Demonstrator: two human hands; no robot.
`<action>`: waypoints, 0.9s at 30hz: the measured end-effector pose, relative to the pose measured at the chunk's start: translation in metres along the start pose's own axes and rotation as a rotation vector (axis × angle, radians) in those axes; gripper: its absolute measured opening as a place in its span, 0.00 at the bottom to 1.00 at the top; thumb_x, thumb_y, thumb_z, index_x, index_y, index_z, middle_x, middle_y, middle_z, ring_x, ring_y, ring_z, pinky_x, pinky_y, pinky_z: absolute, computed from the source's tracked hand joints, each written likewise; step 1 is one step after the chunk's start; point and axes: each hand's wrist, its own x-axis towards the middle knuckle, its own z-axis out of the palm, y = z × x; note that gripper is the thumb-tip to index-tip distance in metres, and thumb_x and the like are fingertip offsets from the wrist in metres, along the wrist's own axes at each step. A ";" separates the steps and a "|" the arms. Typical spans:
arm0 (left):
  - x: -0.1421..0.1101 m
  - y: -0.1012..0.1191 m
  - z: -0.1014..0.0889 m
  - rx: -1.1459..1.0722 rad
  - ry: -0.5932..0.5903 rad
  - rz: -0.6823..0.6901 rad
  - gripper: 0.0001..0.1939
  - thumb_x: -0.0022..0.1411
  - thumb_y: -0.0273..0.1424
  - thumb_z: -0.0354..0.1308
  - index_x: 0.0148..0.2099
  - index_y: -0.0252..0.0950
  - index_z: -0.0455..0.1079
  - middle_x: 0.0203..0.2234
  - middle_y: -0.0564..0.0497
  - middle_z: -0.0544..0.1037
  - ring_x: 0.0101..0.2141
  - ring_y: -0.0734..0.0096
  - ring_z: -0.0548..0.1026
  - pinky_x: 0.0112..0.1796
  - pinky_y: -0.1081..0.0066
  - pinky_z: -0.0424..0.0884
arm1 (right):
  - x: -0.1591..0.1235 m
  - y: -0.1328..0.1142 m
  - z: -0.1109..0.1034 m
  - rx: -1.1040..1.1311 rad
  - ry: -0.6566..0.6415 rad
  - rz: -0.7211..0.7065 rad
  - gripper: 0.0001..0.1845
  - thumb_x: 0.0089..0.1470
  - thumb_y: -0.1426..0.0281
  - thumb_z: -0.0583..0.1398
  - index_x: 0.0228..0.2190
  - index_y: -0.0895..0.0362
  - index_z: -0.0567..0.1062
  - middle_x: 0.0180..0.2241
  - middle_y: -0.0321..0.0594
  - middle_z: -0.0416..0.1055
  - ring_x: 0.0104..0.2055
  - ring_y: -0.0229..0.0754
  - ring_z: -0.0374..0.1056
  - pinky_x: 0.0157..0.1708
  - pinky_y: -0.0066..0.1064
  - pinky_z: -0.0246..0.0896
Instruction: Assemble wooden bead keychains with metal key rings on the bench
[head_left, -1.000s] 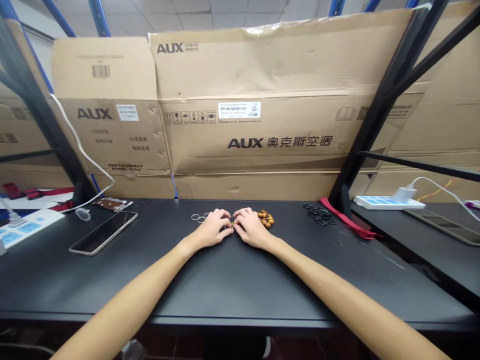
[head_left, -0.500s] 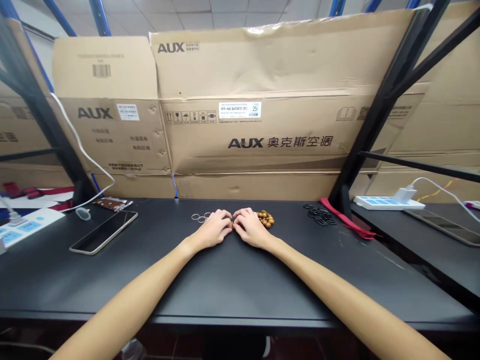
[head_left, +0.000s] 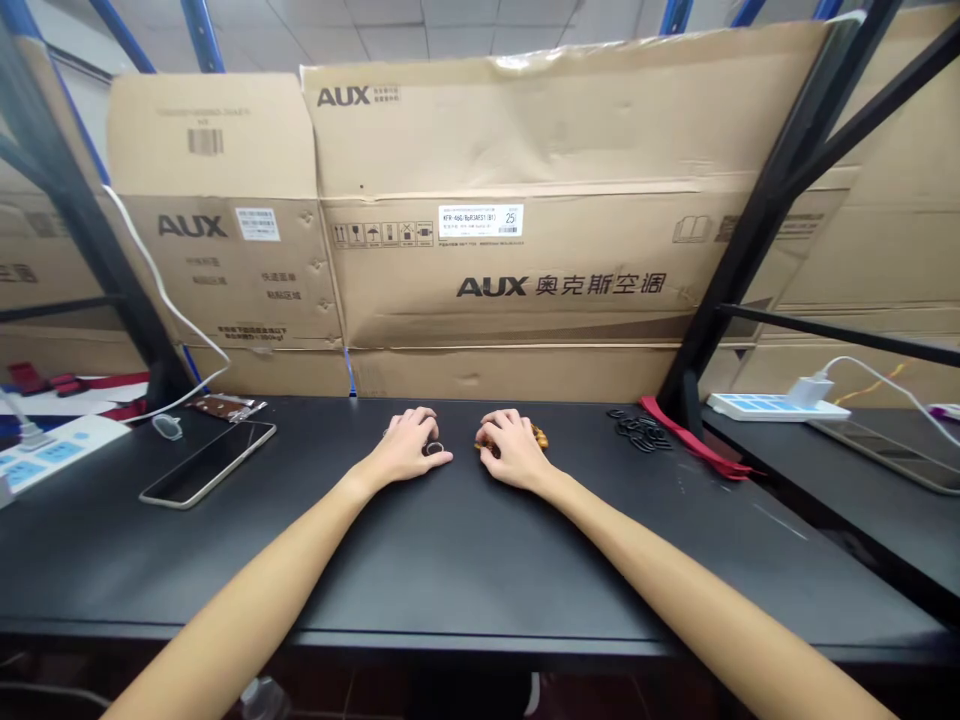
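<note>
Two bare hands rested slightly apart on a black tabletop [head_left: 225, 560]. The left hand [head_left: 409, 447] was curled narrowly, with a small metal ring [head_left: 433, 449] at its fingers; whether it gripped the ring could not be told. The right hand [head_left: 510, 448] cupped narrowly over a cluster of brown wooden beads [head_left: 538, 436], touching them, its grip equally unclear. Farther right lay black rings [head_left: 640, 432] and a red strap [head_left: 694, 445]; a smartphone [head_left: 208, 464] lay well left.

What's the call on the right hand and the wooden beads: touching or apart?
Touching. The head view shows the right hand lying over the wooden beads, with beads showing on both sides of it and no gap between them.
</note>
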 end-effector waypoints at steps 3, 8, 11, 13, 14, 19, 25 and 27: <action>-0.002 -0.006 0.007 0.071 0.014 -0.185 0.32 0.55 0.55 0.53 0.56 0.42 0.63 0.59 0.41 0.60 0.58 0.41 0.56 0.53 0.39 0.48 | 0.001 -0.002 0.001 -0.046 0.036 0.160 0.14 0.52 0.60 0.57 0.38 0.55 0.73 0.46 0.47 0.66 0.50 0.54 0.54 0.46 0.47 0.51; -0.002 -0.012 0.018 0.031 -0.138 -0.379 0.34 0.59 0.58 0.42 0.62 0.48 0.58 0.62 0.42 0.56 0.60 0.34 0.51 0.50 0.31 0.44 | 0.001 0.001 0.005 -0.165 -0.022 0.362 0.37 0.46 0.43 0.56 0.51 0.53 0.69 0.58 0.54 0.55 0.60 0.70 0.41 0.50 0.64 0.40; -0.001 -0.013 0.019 0.024 -0.172 -0.312 0.30 0.62 0.55 0.40 0.61 0.48 0.59 0.62 0.44 0.57 0.61 0.41 0.52 0.54 0.36 0.45 | 0.001 0.006 0.008 -0.120 -0.129 0.441 0.42 0.45 0.38 0.54 0.55 0.49 0.66 0.60 0.54 0.51 0.60 0.73 0.40 0.48 0.67 0.41; 0.000 -0.015 0.019 0.019 -0.185 -0.249 0.28 0.65 0.51 0.39 0.62 0.48 0.58 0.62 0.46 0.57 0.61 0.47 0.53 0.56 0.41 0.46 | 0.001 0.010 0.009 -0.084 -0.155 0.463 0.41 0.45 0.38 0.53 0.56 0.47 0.65 0.60 0.54 0.52 0.60 0.72 0.44 0.47 0.66 0.44; 0.001 -0.015 0.019 0.017 -0.190 -0.221 0.27 0.66 0.49 0.39 0.62 0.47 0.58 0.62 0.47 0.57 0.62 0.49 0.53 0.57 0.44 0.47 | 0.001 0.011 0.010 -0.072 -0.155 0.455 0.40 0.47 0.40 0.53 0.56 0.46 0.65 0.59 0.53 0.54 0.59 0.71 0.45 0.48 0.65 0.45; 0.003 -0.022 0.021 0.014 -0.173 -0.077 0.24 0.67 0.42 0.39 0.61 0.45 0.61 0.61 0.48 0.60 0.61 0.58 0.56 0.59 0.55 0.51 | 0.001 0.015 0.011 -0.031 -0.126 0.284 0.23 0.55 0.53 0.55 0.51 0.46 0.69 0.55 0.47 0.62 0.58 0.58 0.53 0.50 0.54 0.52; 0.005 -0.030 0.021 -0.065 -0.101 -0.019 0.21 0.66 0.40 0.44 0.56 0.42 0.68 0.57 0.49 0.67 0.58 0.63 0.63 0.58 0.63 0.57 | 0.001 0.028 0.009 0.007 -0.126 0.098 0.14 0.59 0.63 0.53 0.44 0.50 0.74 0.50 0.42 0.68 0.51 0.45 0.62 0.47 0.38 0.59; 0.006 -0.033 0.020 -0.084 -0.087 -0.041 0.21 0.65 0.41 0.44 0.54 0.41 0.69 0.55 0.49 0.69 0.57 0.64 0.64 0.58 0.64 0.58 | 0.001 0.036 0.009 0.019 -0.124 0.086 0.14 0.59 0.65 0.53 0.44 0.52 0.74 0.49 0.42 0.69 0.49 0.43 0.64 0.47 0.35 0.60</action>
